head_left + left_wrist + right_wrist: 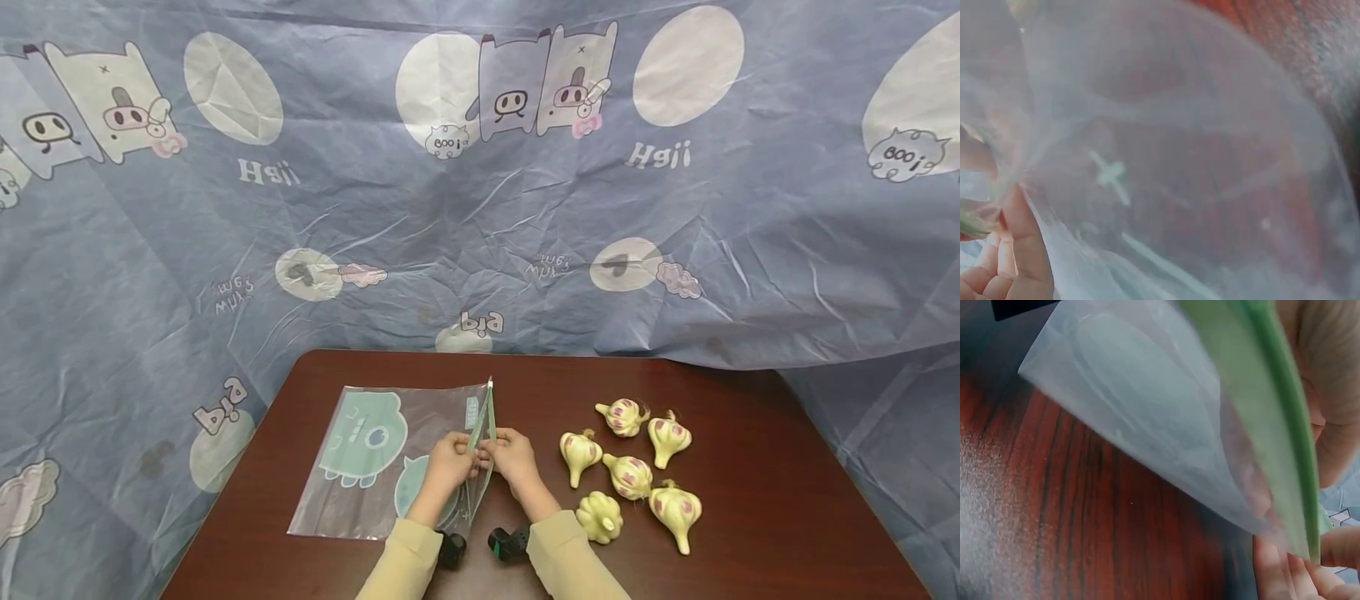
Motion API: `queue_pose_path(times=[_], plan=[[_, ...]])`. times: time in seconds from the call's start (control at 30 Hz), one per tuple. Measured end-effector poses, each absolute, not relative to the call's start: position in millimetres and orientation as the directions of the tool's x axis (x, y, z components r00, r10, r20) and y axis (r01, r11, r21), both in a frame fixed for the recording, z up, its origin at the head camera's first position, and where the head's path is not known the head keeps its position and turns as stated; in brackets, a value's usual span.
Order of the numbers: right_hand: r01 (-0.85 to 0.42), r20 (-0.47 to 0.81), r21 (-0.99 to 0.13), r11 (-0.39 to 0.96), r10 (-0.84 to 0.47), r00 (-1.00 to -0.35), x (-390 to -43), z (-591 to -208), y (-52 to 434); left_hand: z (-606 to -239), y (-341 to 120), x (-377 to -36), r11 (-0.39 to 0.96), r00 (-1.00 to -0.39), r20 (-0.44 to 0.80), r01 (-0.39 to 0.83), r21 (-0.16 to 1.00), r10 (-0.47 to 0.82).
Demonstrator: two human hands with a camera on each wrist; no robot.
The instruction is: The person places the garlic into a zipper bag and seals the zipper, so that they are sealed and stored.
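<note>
A clear zip bag [367,450] printed with green cartoon monsters lies on the table, its mouth end raised at the right. My left hand [450,461] pinches the near side of that mouth between thumb and fingers. Facing it, my right hand [512,458] grips the opposite edge. Between them the green zip strip [1285,425] bows out, so the two sides of the mouth stand apart. In the left wrist view, the bag's thin film [1197,162] fills most of the picture, with fingers [1027,250] at the lower left.
To the right lie several garlic bulbs [628,477], one of them [598,517] nearest my right sleeve. Black wrist cameras [508,543] sit at both cuffs. Behind the dark red table [765,467] hangs a blue patterned cloth [480,225].
</note>
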State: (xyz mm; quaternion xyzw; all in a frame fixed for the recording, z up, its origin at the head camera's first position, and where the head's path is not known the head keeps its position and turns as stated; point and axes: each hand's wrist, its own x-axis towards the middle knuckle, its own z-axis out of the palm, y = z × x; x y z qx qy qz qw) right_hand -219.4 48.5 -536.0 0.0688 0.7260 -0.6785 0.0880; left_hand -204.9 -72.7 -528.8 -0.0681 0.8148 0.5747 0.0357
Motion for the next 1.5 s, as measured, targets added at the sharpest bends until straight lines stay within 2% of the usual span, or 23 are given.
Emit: queue_pose_path(times=[0.17,0.4,0.6,0.93,1.13,1.27,1.5], plan=[[0.222,-0.222,-0.975,0.03,-0.016,-0.975,-218.5,-532.0,53.6,-521.4,-77.1,-204.2,0.326,-0.991,-0.115,-0.131,0.936,-0.065],[0.189,-0.189,-0.971,0.15,0.014,-0.982,-220.9,-525.1,68.8,-501.3,-95.2,-206.2,0.387,-0.987,-0.085,-0.132,0.913,-0.136],[0.152,-0.148,-0.961,0.229,0.036,-0.988,-221.8,-515.3,86.5,-479.8,-111.4,-205.1,0.362,-0.981,-0.091,-0.149,0.92,-0.173],[0.223,-0.219,-0.914,0.34,0.05,-0.974,-219.9,-505.4,110.8,-469.0,-135.1,-204.4,0.301,-0.964,-0.148,-0.211,0.93,-0.22],[0.178,-0.172,-0.881,0.438,0.055,-0.984,-216.8,-496.9,114.0,-474.2,-148.1,-203.3,0.236,-0.961,-0.215,-0.253,0.938,-0.175],[0.184,-0.17,-0.87,0.457,0.071,-0.983,-217.0,-497.6,114.8,-477.8,-150.3,-202.6,0.191,-0.956,-0.267,-0.286,0.939,-0.119],[0.161,-0.144,-0.816,0.555,0.075,-0.987,-219.1,-500.5,113.9,-481.7,-130.5,-200.7,0.1,-0.956,-0.294,-0.295,0.95,-0.022]])
